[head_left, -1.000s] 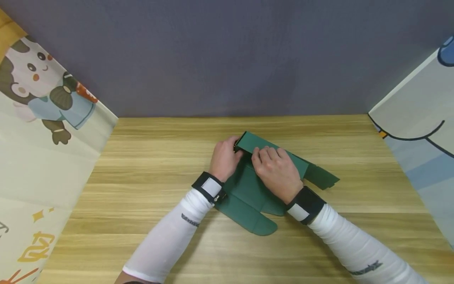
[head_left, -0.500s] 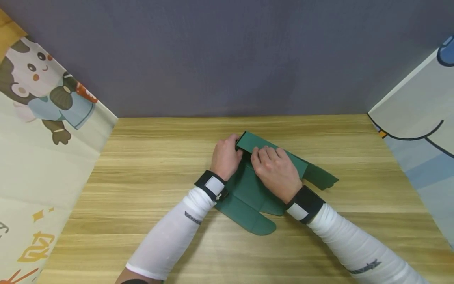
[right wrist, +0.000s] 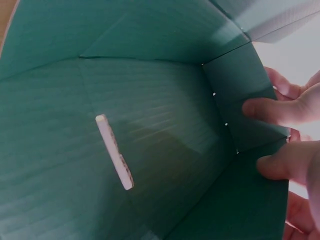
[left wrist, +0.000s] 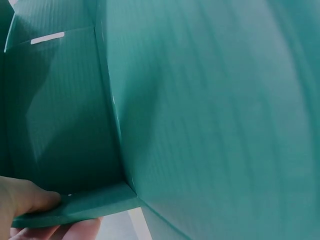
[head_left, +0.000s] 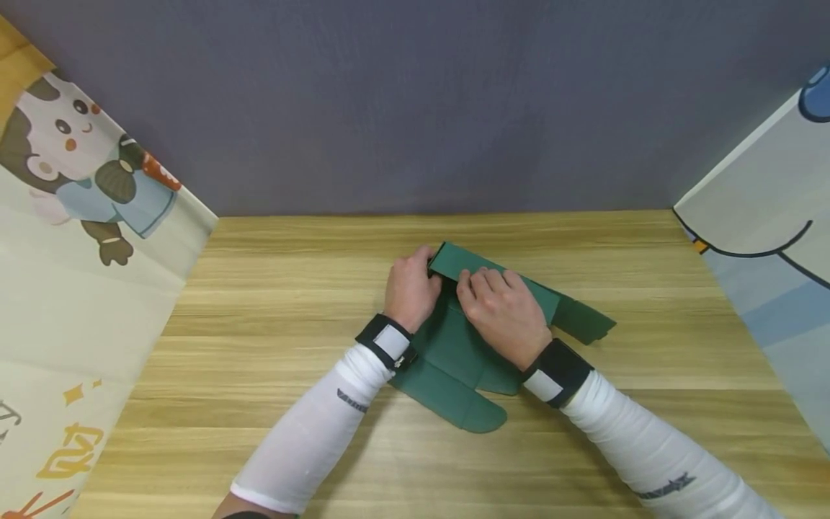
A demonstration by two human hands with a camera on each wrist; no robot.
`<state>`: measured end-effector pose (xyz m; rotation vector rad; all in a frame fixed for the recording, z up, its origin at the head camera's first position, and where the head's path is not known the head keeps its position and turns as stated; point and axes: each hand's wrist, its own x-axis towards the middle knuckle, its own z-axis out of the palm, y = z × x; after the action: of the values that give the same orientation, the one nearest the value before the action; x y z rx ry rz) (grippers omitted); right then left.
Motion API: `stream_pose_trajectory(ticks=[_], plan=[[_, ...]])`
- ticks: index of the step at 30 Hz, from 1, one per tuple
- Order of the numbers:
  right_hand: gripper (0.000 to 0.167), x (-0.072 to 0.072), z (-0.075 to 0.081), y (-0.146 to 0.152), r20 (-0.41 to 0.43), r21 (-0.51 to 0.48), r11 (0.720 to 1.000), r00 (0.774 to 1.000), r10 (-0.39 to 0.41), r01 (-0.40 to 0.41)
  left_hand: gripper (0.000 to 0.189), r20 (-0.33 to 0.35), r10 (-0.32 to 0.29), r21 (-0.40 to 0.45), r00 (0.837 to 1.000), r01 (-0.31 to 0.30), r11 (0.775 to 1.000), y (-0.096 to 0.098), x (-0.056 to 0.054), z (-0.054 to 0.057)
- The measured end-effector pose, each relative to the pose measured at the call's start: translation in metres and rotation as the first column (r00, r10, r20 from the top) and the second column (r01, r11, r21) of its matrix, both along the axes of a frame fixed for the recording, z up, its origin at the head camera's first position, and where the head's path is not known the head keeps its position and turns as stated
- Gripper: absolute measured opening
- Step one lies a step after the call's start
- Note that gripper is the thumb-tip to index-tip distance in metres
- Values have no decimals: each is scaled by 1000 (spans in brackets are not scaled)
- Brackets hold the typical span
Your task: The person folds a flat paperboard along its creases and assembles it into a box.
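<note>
A partly folded green cardboard box [head_left: 447, 339] lies on the table, angled, with its far side wall [head_left: 470, 259] standing up. My left hand [head_left: 411, 288] pinches the short end wall [left wrist: 95, 202] at the box's left end, thumb inside and fingers outside. With thumb inside and fingers curled over the top, my right hand [head_left: 502, 313] grips the far side wall near its middle. Both thumbs show close together at that corner in the right wrist view. A pale slot [right wrist: 115, 152] cuts through the box's bottom panel.
A loose end flap [head_left: 583, 321] juts out at the box's right. Toward the front, a long flap with a rounded end [head_left: 454, 400] lies unfolded on the wooden table [head_left: 292, 288]. A dark grey partition [head_left: 415, 108] borders the table's back, with printed panels at both sides.
Both hands keep their hold on the same walls. The box and its right end flap have shifted very slightly left; otherwise little differs.
</note>
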<state>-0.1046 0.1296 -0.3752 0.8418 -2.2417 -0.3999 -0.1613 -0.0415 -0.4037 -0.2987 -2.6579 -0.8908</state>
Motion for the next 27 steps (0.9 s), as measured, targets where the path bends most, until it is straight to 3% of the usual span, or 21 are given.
stream_pose_trajectory(ticks=[6,9,11,13,16,18,19,23,27], plan=[[30,-5,0,3,-34,-36,999,999,19,-20,30,11,25,8,1000,-25,1000,-2,4,3],[28,-8,1,4,-39,-62,998,999,21,-23,39,-36,2,-30,999,-3,1000,-4,7,10],[27,-10,4,5,-33,-79,997,999,25,-27,43,-102,-51,-113,993,39,993,-5,10,19],[26,-12,6,5,-29,-97,995,999,34,-37,43,-202,-132,-250,971,79,965,-5,12,29],[25,-15,12,5,-43,-121,991,998,48,-53,28,-327,-257,-430,910,99,897,-3,15,45],[24,-16,15,4,-62,-140,988,996,62,-70,14,-380,-311,-491,871,95,866,0,15,52],[22,-17,16,4,-75,-150,985,995,69,-80,12,-393,-323,-504,861,92,859,2,15,55],[20,-19,21,2,-111,-178,978,989,93,-112,18,-419,-345,-515,840,93,852,3,14,61],[20,-18,24,2,-132,-199,972,986,98,-123,16,-422,-346,-518,838,90,851,3,15,63]])
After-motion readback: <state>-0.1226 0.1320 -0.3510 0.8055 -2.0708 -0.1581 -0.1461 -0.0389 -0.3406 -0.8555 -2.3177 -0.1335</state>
